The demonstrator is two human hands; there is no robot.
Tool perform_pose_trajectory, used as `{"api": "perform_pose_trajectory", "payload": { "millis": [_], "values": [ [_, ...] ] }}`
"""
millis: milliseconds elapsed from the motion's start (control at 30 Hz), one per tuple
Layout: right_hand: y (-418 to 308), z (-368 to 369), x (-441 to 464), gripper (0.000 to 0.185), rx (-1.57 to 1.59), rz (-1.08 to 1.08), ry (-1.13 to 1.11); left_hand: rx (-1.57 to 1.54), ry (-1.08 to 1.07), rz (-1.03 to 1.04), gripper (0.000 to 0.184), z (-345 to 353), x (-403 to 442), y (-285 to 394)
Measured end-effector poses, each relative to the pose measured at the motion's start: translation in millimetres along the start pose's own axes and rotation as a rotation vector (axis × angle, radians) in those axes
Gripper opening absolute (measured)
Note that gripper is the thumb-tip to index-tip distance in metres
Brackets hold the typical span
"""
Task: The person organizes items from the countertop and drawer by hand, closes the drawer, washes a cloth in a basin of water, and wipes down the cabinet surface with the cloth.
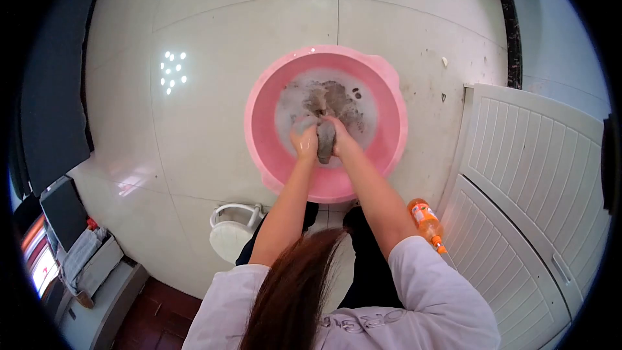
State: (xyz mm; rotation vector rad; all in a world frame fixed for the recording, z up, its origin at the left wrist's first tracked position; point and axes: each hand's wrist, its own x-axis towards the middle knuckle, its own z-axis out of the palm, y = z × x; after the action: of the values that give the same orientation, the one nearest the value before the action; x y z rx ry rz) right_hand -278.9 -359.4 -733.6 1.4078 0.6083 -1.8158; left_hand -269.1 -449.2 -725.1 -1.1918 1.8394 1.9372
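Note:
A round pink basin (261, 149) stands on the tiled floor and holds sudsy water. Grey-brown wet cloth (337, 98) lies partly under the suds in its middle. Both hands are over the near part of the water, close together. My left hand (304, 139) has its fingers wrapped round a bunched piece of the grey cloth from the left side. My right hand (338, 135) grips the same piece from the right, and a grey end (326, 146) hangs between the wrists. Suds partly cover the fingers.
An orange bottle (425, 217) lies on the floor at the right, beside white louvred doors (518, 149). A small white stool (232, 240) is at the lower left of the basin. Shelves with grey items (87, 256) stand at the far left.

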Motion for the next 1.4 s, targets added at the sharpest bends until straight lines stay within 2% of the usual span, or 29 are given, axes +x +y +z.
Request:
{"api": "perform_pose_trajectory", "payload": {
  "millis": [100, 200, 300, 400, 500, 567, 633, 700, 800, 900, 1100, 1200, 1300, 1400],
  "values": [
    [4, -15, 24, 0.039, 0.083, 0.063, -0.165, 0.322, -0.191, 0.377, 0.032, -10, 1, 5],
    [8, -19, 26, 0.038, 0.125, 0.01, -0.247, 0.219, -0.523, 0.408, 0.037, -10, 4, 19],
    [7, -4, -32, 0.033, 0.014, -0.071, -0.075, 0.615, -0.724, 0.428, 0.047, -15, 0, 25],
    [15, 3, -43, 0.033, -0.035, -0.207, 0.06, 0.67, -0.717, 0.682, 0.054, -16, -27, 49],
    [33, 9, -13, 0.033, 0.046, -0.488, 0.121, 0.766, -0.688, 0.77, 0.048, -16, -34, 52],
    [43, 12, -4, 0.033, 0.114, -0.648, 0.114, 0.978, -0.665, 0.854, 0.046, -8, -36, 54],
    [51, 9, -2, 0.033, 0.178, -0.706, 0.068, 1.133, -0.619, 0.89, 0.044, 0, -49, 59],
    [55, 2, 2, 0.034, 0.253, -0.696, 0.004, 1.232, -0.563, 0.897, 0.042, 8, -64, 66],
    [62, -9, 10, 0.034, 0.351, -0.644, -0.084, 1.116, -0.661, 0.964, 0.04, 6, -60, 45],
    [65, -15, 19, 0.034, 0.411, -0.596, -0.133, 1.094, -0.604, 1.051, 0.039, -1, -59, 35],
    [59, -10, 31, 0.034, 0.445, -0.533, -0.155, 0.903, -0.416, 0.989, 0.037, -15, -44, 22],
    [55, -24, 24, 0.035, 0.483, -0.489, -0.194, 0.743, -0.423, 0.771, 0.037, -14, -77, 50],
    [59, -27, 23, 0.035, 0.515, -0.481, -0.216, 0.731, -0.317, 0.911, 0.035, -8, -79, 48],
    [62, -27, 29, 0.035, 0.548, -0.495, -0.235, 1.014, -0.355, 1.147, 0.033, 1, -82, 52]
  ]
}}
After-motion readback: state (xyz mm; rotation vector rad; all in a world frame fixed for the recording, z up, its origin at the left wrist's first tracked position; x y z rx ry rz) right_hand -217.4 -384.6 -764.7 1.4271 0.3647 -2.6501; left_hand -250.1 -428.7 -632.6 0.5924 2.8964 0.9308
